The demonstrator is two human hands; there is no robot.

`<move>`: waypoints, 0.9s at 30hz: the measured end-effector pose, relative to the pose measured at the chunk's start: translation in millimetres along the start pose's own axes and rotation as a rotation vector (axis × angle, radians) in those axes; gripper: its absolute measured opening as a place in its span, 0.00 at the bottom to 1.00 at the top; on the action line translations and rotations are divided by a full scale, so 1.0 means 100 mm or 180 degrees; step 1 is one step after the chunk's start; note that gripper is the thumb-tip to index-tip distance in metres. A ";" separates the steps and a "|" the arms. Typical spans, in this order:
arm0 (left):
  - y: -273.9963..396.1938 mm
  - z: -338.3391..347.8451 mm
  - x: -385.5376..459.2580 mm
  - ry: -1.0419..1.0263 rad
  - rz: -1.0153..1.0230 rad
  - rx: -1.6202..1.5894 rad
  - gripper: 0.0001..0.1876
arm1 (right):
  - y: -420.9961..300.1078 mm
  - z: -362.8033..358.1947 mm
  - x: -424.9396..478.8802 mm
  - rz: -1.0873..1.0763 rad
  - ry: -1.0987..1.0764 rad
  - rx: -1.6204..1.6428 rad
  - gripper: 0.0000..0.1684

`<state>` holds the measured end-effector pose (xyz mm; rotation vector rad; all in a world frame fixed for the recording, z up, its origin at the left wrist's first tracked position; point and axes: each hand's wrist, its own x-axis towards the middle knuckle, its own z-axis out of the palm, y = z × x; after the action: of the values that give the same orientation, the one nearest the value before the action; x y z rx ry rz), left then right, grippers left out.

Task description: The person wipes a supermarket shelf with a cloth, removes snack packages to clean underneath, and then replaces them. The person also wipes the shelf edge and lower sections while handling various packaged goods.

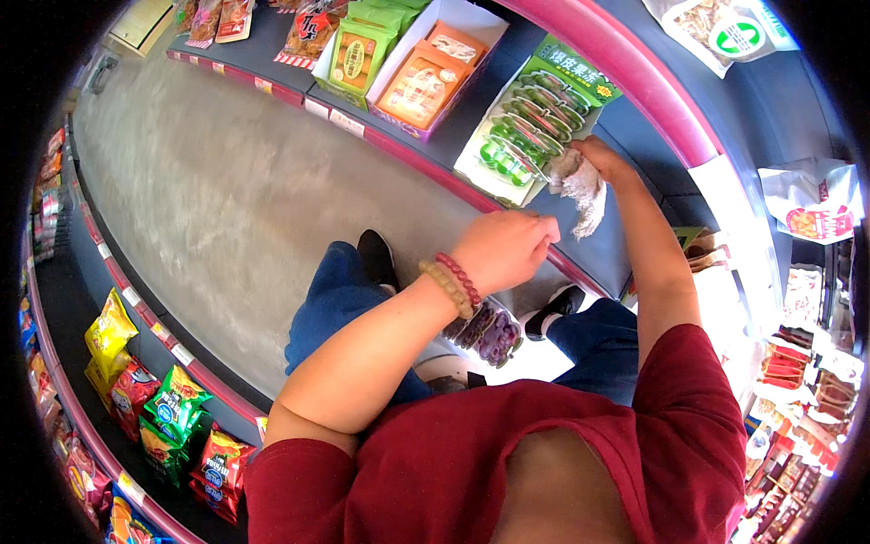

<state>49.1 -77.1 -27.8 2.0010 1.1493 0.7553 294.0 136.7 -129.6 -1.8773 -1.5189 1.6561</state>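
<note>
My right hand [598, 160] grips a crumpled pale cloth [586, 197], which hangs down over the dark shelf. The cloth and fingers are beside the right edge of an open display box [486, 170] that holds a row of green jelly packs [533, 129]. My left hand [510, 248], with two beaded bracelets [454, 282] at the wrist, is curled in front of the pink shelf edge. Its palm side is hidden, so whether it holds anything is unclear. Below that wrist are purple packs [489, 333], partly covered by my forearm.
Left of the jelly box are cartons of orange packets [425, 85] and green packets [351, 58]. The pink shelf rail [618, 61] above curves close to my right arm. Snack bags [173, 404] fill a shelf across the concrete floor [224, 183].
</note>
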 end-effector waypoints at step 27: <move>-0.11 0.13 -0.74 -0.1777 0.0707 0.0666 0.06 | -1.09 2.00 -0.79 -0.0112 -0.1055 0.0053 0.22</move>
<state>21.4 -142.7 -54.2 2.3343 0.7047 0.1494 83.3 35.1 -72.8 -1.6163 -1.6370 2.0348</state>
